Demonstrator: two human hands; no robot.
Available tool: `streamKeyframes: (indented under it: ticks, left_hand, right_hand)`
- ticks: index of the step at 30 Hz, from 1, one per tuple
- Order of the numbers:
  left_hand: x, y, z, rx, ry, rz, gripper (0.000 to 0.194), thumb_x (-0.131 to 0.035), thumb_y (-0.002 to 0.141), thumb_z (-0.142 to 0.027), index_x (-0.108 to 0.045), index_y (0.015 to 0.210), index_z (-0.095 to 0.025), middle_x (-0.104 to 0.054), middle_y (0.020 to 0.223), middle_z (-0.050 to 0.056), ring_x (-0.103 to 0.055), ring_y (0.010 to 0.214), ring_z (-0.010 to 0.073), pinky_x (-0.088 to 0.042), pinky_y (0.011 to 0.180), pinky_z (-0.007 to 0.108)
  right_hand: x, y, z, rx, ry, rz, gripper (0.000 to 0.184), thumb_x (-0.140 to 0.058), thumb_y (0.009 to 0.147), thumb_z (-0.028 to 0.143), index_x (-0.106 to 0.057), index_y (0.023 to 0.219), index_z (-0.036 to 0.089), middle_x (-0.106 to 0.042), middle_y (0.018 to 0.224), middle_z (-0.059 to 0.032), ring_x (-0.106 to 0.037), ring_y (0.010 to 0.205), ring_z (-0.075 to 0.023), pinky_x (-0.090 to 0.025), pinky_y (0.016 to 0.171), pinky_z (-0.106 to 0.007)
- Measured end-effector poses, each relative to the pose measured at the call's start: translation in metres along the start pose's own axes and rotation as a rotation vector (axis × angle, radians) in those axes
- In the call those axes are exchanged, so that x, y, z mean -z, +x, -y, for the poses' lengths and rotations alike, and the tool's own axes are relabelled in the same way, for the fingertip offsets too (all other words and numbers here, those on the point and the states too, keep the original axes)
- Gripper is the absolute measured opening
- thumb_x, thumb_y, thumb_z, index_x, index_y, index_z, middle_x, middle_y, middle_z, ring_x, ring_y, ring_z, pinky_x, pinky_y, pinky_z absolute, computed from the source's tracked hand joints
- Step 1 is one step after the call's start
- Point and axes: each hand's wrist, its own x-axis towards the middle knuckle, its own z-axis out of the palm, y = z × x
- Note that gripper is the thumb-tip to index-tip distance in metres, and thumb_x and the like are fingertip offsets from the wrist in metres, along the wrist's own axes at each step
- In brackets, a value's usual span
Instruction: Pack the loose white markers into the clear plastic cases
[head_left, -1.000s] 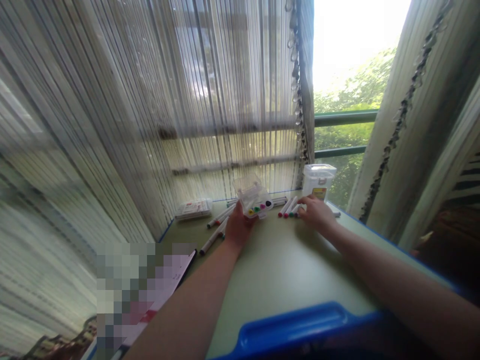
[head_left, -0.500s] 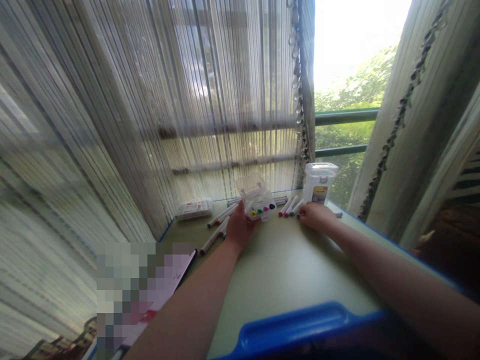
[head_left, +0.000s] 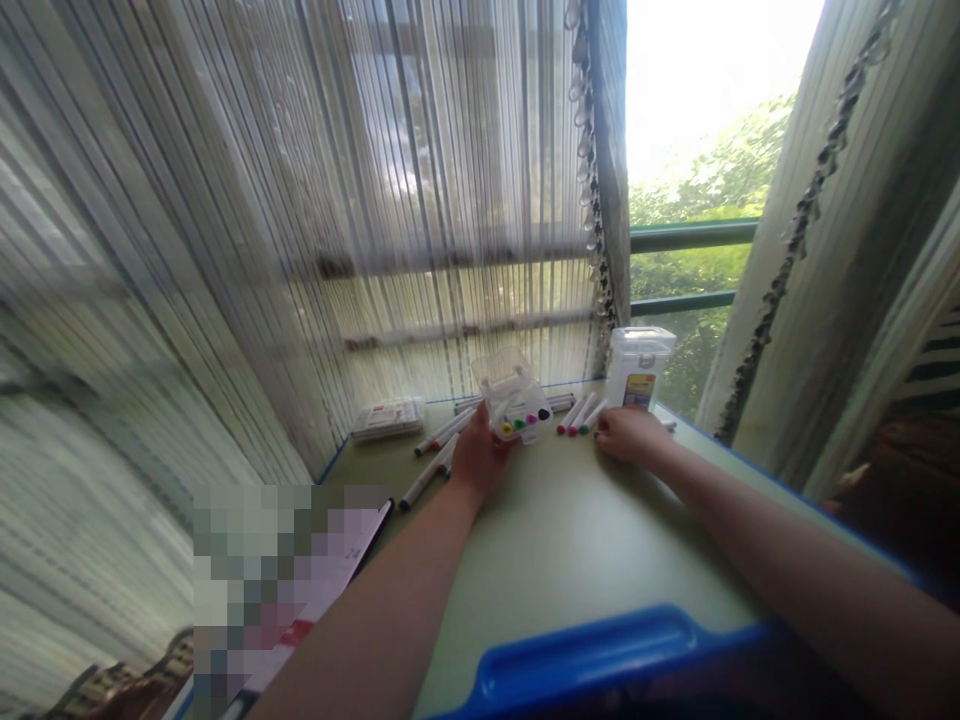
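Observation:
My left hand (head_left: pixel 478 452) is wrapped round a clear plastic marker case (head_left: pixel 517 395) with its lid up. Several marker ends, yellow, green, pink and black among them, face me from inside it. My right hand (head_left: pixel 626 434) is closed low over the table on a marker (head_left: pixel 667 424), whose pale barrel sticks out past the hand. Just left of that hand lie white markers (head_left: pixel 576 412) with pink and green caps. More loose markers (head_left: pixel 429 474) lie left of my left hand, partly hidden by it.
Behind my right hand stands a clear lidded container (head_left: pixel 641 365) with a label. A flat clear case (head_left: pixel 388 418) rests at the table's back left. The pale green table (head_left: pixel 577 540) has a blue tray edge (head_left: pixel 592 645) in front. String curtains (head_left: pixel 450 180) hang behind.
My right hand has shifted slightly, and the marker's far end shows a little nearer to it. My left hand and the case stay in place.

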Motion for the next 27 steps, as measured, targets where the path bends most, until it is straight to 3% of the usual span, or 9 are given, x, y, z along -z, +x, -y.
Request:
streamKeyframes:
  ticks: [17, 27]
  left_hand:
    - [-0.0004, 0.0012, 0.0008, 0.023, 0.016, 0.011, 0.046, -0.065, 0.076, -0.038, -0.048, 0.116, -0.021, -0.068, 0.104, 0.01, -0.066, 0.091, 0.0255, -0.051, 0.074, 0.034]
    - [-0.001, 0.0013, 0.0021, -0.003, -0.008, 0.021, 0.047, -0.063, 0.077, -0.039, -0.047, 0.117, -0.02, -0.067, 0.107, 0.011, -0.065, 0.097, 0.027, -0.051, 0.078, 0.036]
  right_hand:
    - [-0.0012, 0.0015, 0.0, 0.008, 0.017, 0.005, 0.023, -0.05, 0.077, 0.029, -0.067, 0.087, 0.019, -0.071, 0.096, -0.012, -0.064, 0.089, -0.0273, -0.045, 0.07, -0.033]
    - [-0.0017, 0.0027, 0.0007, 0.008, 0.075, -0.001, 0.028, -0.051, 0.076, 0.029, -0.067, 0.096, 0.019, -0.07, 0.103, -0.0108, -0.063, 0.093, -0.0269, -0.045, 0.074, -0.033]
